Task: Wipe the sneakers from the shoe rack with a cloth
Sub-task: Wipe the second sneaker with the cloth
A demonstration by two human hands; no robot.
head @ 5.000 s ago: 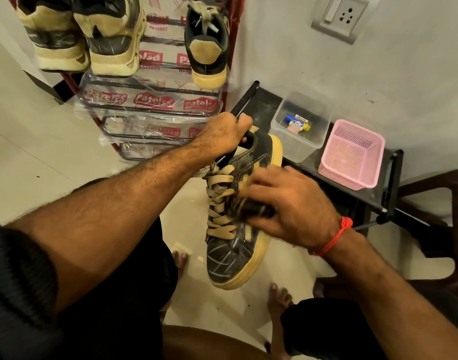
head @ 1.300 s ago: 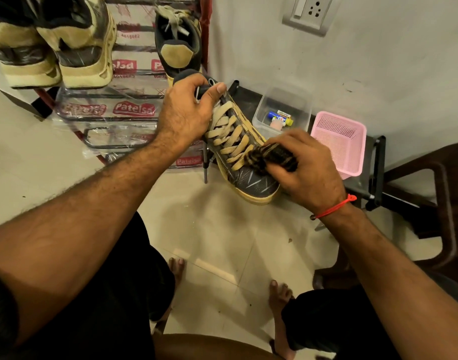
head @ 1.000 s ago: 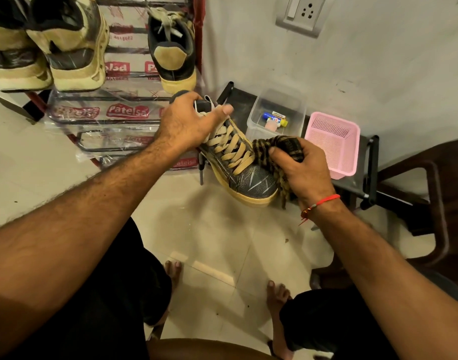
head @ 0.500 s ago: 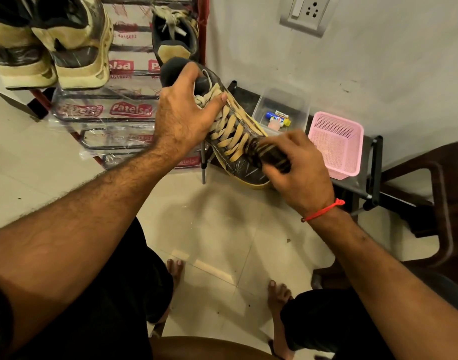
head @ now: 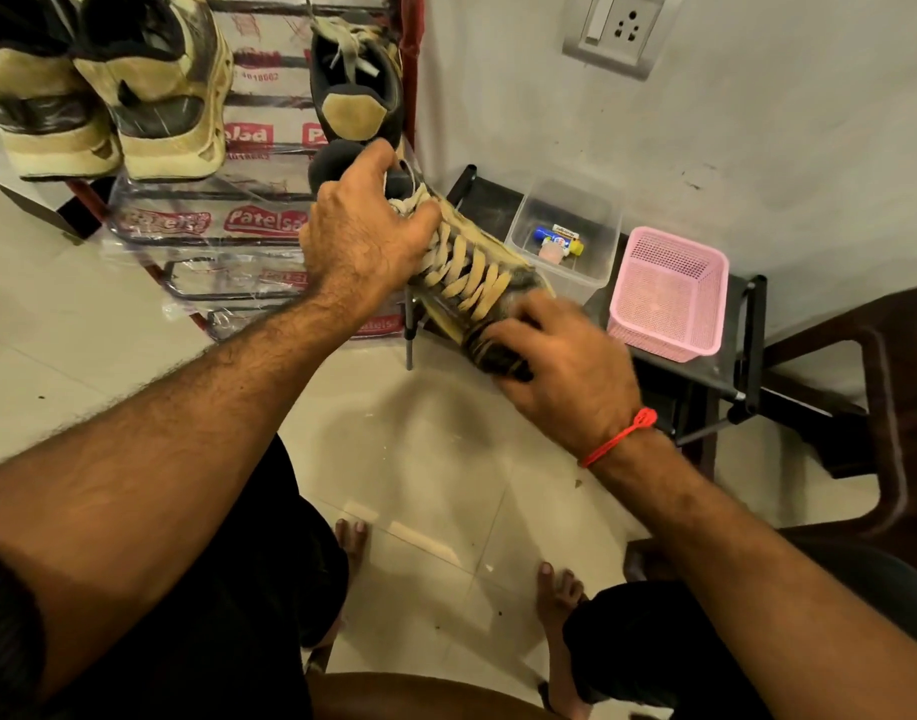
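Observation:
My left hand (head: 365,233) grips a black sneaker with tan laces and a tan sole (head: 472,275) by its collar, holding it in the air in front of the shoe rack (head: 212,226). My right hand (head: 560,363) covers the sneaker's toe and presses a dark checked cloth (head: 490,350) bunched under its fingers against it. The hand and the cloth are motion-blurred. The matching sneaker (head: 355,90) stands on the rack's upper shelf, with a beige and black pair (head: 113,90) to its left.
A low black stand (head: 705,371) by the wall holds a clear plastic box (head: 568,236) with small tubes and a pink mesh basket (head: 669,291). A dark chair (head: 887,407) is on the right. My bare feet (head: 560,589) rest on the tiled floor. A wall socket (head: 614,31) sits above.
My right hand with the cloth has slid from the sneaker's side down onto its toe. My left hand has kept its grip on the collar with the shoe tilted toe-down.

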